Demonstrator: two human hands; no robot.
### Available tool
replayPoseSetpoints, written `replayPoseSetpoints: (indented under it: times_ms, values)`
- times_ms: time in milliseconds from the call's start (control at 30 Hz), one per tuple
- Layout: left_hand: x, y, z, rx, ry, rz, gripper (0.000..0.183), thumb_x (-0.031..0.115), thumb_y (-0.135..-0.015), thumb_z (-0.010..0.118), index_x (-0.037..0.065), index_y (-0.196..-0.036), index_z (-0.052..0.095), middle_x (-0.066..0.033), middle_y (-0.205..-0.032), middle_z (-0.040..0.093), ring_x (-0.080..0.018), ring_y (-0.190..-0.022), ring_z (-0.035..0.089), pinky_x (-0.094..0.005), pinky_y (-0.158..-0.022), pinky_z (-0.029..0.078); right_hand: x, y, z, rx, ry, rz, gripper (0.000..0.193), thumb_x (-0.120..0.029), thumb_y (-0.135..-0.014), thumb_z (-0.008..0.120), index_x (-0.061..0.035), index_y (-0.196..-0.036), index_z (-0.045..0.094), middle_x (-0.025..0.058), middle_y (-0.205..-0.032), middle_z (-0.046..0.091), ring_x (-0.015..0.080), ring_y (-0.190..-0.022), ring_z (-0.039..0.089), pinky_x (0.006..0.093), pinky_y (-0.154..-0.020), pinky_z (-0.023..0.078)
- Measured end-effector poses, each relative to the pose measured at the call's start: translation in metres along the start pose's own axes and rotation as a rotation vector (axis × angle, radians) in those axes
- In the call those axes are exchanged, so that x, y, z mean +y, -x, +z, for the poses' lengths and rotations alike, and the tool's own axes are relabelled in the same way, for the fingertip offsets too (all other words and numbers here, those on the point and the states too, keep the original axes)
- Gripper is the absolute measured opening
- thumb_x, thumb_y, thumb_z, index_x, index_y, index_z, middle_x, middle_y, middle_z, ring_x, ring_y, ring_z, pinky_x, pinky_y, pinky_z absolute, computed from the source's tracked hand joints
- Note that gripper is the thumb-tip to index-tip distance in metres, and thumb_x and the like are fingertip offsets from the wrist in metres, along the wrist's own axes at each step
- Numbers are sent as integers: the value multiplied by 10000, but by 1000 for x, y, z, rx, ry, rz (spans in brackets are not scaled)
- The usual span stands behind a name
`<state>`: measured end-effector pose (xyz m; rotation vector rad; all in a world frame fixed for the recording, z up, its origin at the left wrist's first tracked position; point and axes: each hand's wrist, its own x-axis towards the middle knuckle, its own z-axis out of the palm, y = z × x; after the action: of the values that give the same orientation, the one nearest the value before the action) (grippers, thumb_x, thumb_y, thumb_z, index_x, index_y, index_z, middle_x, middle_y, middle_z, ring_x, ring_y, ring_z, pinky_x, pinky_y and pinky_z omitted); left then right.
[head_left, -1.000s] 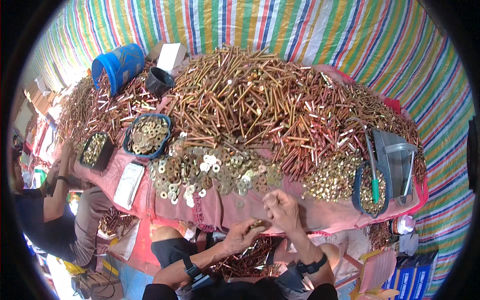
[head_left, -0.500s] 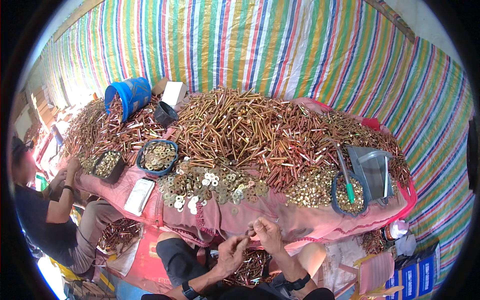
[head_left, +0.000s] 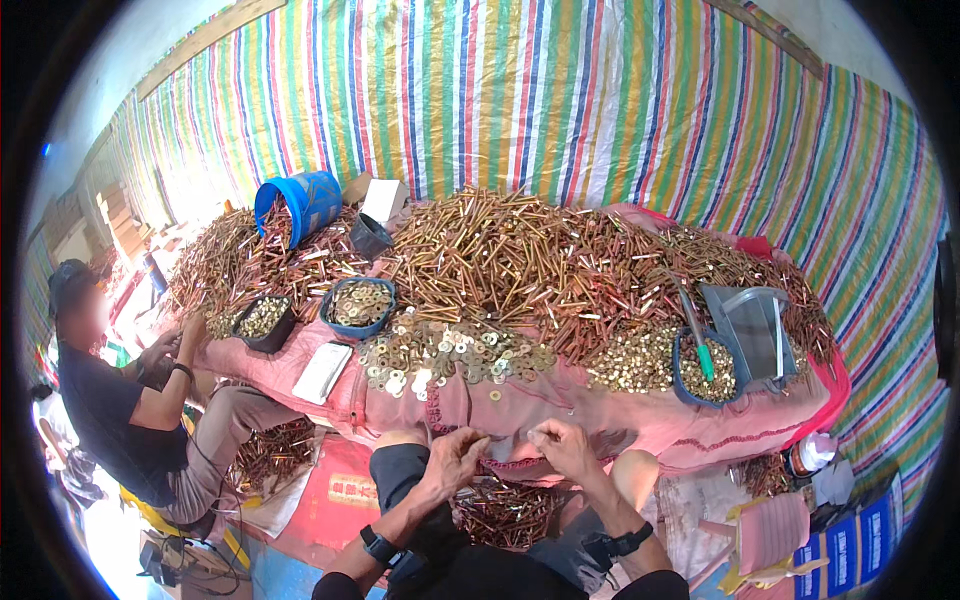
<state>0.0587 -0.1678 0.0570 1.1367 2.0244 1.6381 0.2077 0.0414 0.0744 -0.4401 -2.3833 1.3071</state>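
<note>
My left hand (head_left: 457, 458) is closed, its thumb and fingertips pinched together above my lap. Across a small gap, my right hand (head_left: 565, 448) is also closed, fingertips drawn together. Whatever small piece either pinch holds is too small to make out. Below them lies a heap of bolts (head_left: 505, 512) between my knees. Flat washers (head_left: 440, 350) spread over the pink cloth (head_left: 610, 405) just beyond my hands, with one lone washer (head_left: 494, 395) nearer me. To the right are a pile of small nuts (head_left: 632, 360) and a blue tub of nuts (head_left: 708, 370).
A large mound of long bolts (head_left: 500, 260) fills the back. A tipped blue bucket (head_left: 305, 208), a tub of washers (head_left: 358, 305) and a white packet (head_left: 322, 372) are at left. A grey dustpan (head_left: 745, 330) rests at right. Another person (head_left: 125, 410) sits working at far left.
My hands were close together and have moved apart, the right one outward to the right. The whole view has shifted, so the table's contents appear farther right.
</note>
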Motion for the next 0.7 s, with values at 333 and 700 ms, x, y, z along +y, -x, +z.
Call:
replayPoseSetpoints:
  times_ms: [333, 700]
  values:
    - [-47, -48, -36, 92, 109, -219, 225, 187, -1051, 672, -34, -1088, 689, -22, -864, 695, -96, -800, 650, -274, -729, 539, -37, -144, 25, -62, 197, -105, 333, -268, -916, 746, -5, -1120, 755, 181, -1089, 737, 334, -1015, 702, 433, -909, 539]
    - [-86, -125, -31, 197, 391, -308, 211, 170, -1054, 673, -29, -1120, 696, -23, -927, 724, -92, -841, 651, -253, -778, 539, -24, -310, 95, -61, 453, -229, 507, -219, -877, 780, 20, -1295, 622, 245, -1218, 653, 428, -1158, 610, 499, -1026, 479]
